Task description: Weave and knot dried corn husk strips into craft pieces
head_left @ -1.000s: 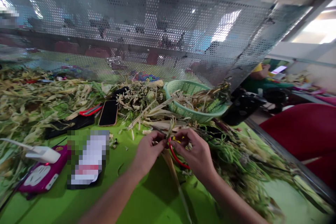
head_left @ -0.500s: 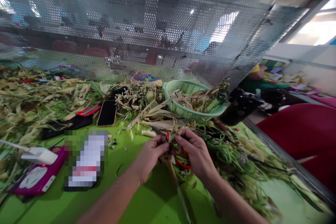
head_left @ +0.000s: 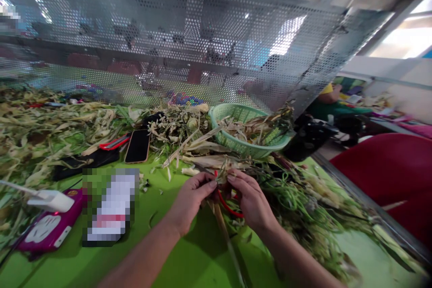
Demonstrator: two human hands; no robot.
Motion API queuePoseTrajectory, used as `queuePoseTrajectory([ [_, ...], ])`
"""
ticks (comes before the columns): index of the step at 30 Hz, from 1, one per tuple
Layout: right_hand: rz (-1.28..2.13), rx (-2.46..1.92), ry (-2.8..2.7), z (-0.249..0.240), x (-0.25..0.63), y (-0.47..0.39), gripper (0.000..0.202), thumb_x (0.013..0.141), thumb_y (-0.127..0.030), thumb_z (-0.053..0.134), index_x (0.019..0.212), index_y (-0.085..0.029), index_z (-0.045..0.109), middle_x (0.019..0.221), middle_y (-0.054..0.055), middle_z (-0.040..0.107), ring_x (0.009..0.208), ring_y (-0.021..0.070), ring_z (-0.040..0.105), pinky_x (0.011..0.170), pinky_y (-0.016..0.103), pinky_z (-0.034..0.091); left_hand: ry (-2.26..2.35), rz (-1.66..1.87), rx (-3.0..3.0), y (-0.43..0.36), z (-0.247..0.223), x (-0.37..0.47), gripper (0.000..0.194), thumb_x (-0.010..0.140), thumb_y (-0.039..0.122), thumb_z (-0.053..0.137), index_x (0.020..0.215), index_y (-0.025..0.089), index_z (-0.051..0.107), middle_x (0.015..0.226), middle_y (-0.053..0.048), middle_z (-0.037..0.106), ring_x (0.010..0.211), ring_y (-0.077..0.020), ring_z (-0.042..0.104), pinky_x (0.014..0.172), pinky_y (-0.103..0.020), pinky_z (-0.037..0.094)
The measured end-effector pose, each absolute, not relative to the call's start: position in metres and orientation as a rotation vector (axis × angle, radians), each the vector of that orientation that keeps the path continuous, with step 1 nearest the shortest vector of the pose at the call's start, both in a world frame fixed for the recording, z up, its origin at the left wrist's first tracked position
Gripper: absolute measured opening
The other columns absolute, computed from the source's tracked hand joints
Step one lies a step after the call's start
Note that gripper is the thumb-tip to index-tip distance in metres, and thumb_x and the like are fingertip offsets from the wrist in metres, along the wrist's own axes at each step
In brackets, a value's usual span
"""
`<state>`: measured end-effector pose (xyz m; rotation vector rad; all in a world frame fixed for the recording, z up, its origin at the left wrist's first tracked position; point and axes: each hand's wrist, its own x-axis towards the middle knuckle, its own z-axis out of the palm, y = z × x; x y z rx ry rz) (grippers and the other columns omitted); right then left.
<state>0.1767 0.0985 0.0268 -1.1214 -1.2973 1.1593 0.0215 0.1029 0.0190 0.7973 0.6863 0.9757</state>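
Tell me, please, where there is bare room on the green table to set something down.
The green tabletop is mostly bare between the pixelated item and left hand, and between the forearms, left of the long stalk. It is crowded at the far left with dried leaves, around the green basket, and beside the right hand with tangled green strands.

Plant scraps (head_left: 236, 128) lie in the basket (head_left: 249, 148) behind the right hand (head_left: 249, 194).
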Motion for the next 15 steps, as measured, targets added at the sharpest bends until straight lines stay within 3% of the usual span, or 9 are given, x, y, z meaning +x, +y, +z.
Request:
queuePoseTrajectory([
  [9, 1.172, -1.14, -1.129, 0.027, 0.1789, 0.1005, 0.019, 0.08, -0.038, 0.064, 0.082, -0.019, 0.065, 0.077, 0.003, 0.059, 0.061, 0.0134, 0.049, 0.053, 0.024, 0.042, 0.763, 0.997, 0.954, 0.1051, 0.015, 0.0208, 0.019, 0.076, 0.033, 0.067, 0.082, 0.016, 0.062, 0.073, 0.001, 0.059, 0.066, -0.0104, 0.051, 0.066, -0.022, 0.042],
  [15, 1.148, -1.143, -1.154, 0.0296, 0.1762, 0.1015, 0.022, 0.073, -0.036, 0.074, 0.077, -0.016, 0.067, 0.072, 0.002, 0.06, 0.056, 0.0103, 0.046, 0.053, 0.023, 0.04, 0.772, 1.028, 1.033, 0.1062, 0.013, 0.0222, 0.015, 0.076, 0.03, 0.066, 0.079, 0.016, 0.062, 0.07, 0.002, 0.057, 0.065, -0.0095, 0.049, 0.064, -0.021, 0.041],
])
